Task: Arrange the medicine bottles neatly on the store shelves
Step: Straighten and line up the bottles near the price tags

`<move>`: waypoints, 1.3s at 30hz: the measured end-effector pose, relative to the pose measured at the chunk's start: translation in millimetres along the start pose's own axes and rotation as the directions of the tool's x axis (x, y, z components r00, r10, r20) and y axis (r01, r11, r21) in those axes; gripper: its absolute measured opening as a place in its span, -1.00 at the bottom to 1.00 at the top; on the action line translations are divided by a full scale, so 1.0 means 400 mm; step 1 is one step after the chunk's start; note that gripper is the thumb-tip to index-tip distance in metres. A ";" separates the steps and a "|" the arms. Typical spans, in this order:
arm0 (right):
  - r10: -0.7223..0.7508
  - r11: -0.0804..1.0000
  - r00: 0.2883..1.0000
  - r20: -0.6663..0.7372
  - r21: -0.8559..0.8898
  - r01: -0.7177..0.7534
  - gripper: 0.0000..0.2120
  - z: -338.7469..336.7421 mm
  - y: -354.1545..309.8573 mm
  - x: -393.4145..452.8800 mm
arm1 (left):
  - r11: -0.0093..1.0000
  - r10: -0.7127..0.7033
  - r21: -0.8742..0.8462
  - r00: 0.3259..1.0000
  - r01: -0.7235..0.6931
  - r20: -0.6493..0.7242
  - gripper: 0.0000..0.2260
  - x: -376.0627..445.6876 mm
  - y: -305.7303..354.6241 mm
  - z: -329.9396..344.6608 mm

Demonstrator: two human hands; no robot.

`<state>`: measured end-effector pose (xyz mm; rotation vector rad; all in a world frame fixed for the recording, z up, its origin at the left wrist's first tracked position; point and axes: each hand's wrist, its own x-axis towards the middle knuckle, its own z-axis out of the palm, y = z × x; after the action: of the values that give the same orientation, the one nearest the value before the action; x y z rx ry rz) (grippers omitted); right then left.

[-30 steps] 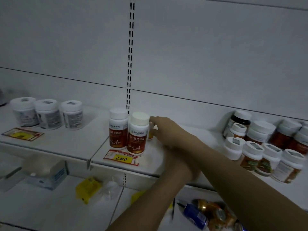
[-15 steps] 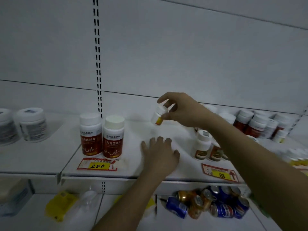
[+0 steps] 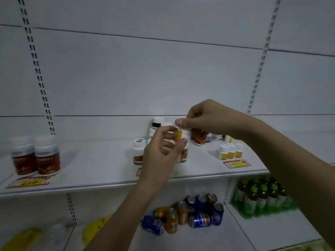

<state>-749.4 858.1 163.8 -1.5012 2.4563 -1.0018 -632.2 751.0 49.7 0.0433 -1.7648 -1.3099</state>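
A small white bottle with a yellow label (image 3: 182, 134) hangs in the air above the white shelf (image 3: 101, 165). My right hand (image 3: 206, 118) pinches its top from above. My left hand (image 3: 161, 153) reaches up from below, its thumb and fingers closing on the bottle's lower part. Two red-labelled bottles (image 3: 36, 156) stand at the shelf's left. A cluster of white-capped bottles (image 3: 138, 151) stands behind my left hand, partly hidden. Three small yellow-labelled bottles (image 3: 230, 151) stand in a row at the right.
Price tags lie at the shelf's front edge, one at the left (image 3: 27, 182) and one at the right (image 3: 236, 163). Darker bottles (image 3: 199, 137) crowd the back. On the lower shelf lie soda cans (image 3: 186, 212), green drink bottles (image 3: 261, 196) and yellow packets (image 3: 94, 227).
My right hand carried the small bottle up and to the right. My left hand lifted off the shelf and rose to meet the bottle. The view swung to the right.
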 end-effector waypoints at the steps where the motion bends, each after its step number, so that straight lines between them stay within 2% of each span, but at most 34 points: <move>1: 0.012 1.000 1.000 -0.003 -0.011 -0.012 -0.55 -0.029 0.027 -0.031 | 1.000 0.001 -0.015 1.000 0.000 0.015 -0.71 -0.008 0.010 0.050; 5: 0.057 0.998 0.998 -0.018 -0.010 -0.058 -0.67 -0.139 0.140 -0.150 | 0.999 -0.033 -0.018 0.997 0.035 0.071 -0.71 -0.026 0.031 0.228; 9: 0.103 0.995 0.991 -0.087 0.018 -0.102 -0.73 -0.217 0.245 -0.232 | 0.999 -0.041 -0.003 0.999 0.041 0.011 -0.73 -0.037 0.036 0.380; 14: 0.102 0.994 0.985 -0.142 0.056 -0.095 -0.82 -0.236 0.365 -0.255 | 0.992 -0.117 -0.040 0.992 0.119 0.043 -0.70 -0.047 0.009 0.485; 18: 0.121 0.986 0.974 -0.190 0.134 -0.097 -0.89 -0.217 0.459 -0.217 | 0.991 -0.096 0.100 0.995 0.093 0.026 -0.92 -0.011 -0.060 0.478; 20: 0.144 0.987 0.955 -0.259 0.108 -0.119 -0.85 -0.200 0.513 -0.182 | 0.963 -0.143 0.233 0.990 0.139 -0.002 -0.93 0.027 -0.117 0.456; 23: 0.193 0.979 0.923 -0.334 0.131 -0.158 -0.81 -0.176 0.599 -0.124 | 0.826 -0.235 0.520 0.971 0.220 -0.038 -0.90 0.087 -0.217 0.427; 25: 0.209 0.973 0.915 -0.346 0.165 -0.160 -0.82 -0.165 0.659 -0.084 | 0.634 -0.322 0.732 0.946 0.251 -0.046 -0.82 0.114 -0.274 0.422; 27: 0.200 0.974 0.915 -0.351 0.171 -0.147 -0.83 -0.156 0.709 -0.042 | 0.417 -0.386 0.883 0.922 0.216 -0.043 -0.71 0.125 -0.313 0.430; 29: 0.175 0.978 0.916 -0.361 0.171 -0.120 -0.84 -0.153 0.748 0.003 | 0.313 -0.366 0.938 0.930 0.148 -0.024 -0.66 0.121 -0.342 0.441; 33: 0.113 0.978 0.913 -0.391 0.208 -0.033 -0.84 -0.144 0.812 0.050 | 0.290 -0.287 0.946 0.956 0.148 -0.062 -0.63 0.106 -0.361 0.438; 34: 0.096 0.976 0.929 -0.358 0.218 -0.017 -0.86 -0.138 0.829 0.047 | 0.285 -0.285 0.949 0.957 0.138 -0.054 -0.63 0.106 -0.363 0.435; 36: 0.073 0.972 0.976 -0.206 0.235 -0.023 -0.86 -0.117 0.859 0.030 | 0.286 -0.305 0.949 0.952 0.133 -0.042 -0.63 0.108 -0.361 0.432; 37: 0.069 0.969 0.989 -0.128 0.245 -0.036 -0.84 -0.108 0.869 0.021 | 0.290 -0.315 0.947 0.948 0.136 -0.040 -0.63 0.107 -0.358 0.433; 39: 0.052 0.963 0.997 -0.057 0.268 -0.035 -0.80 -0.102 0.877 0.013 | 0.292 -0.329 0.946 0.943 0.141 -0.039 -0.64 0.106 -0.353 0.432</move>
<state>-1035.6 978.7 -4.8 -1.3431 2.2696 -1.3282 -837.2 796.4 -37.0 0.9360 -2.5276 -0.2236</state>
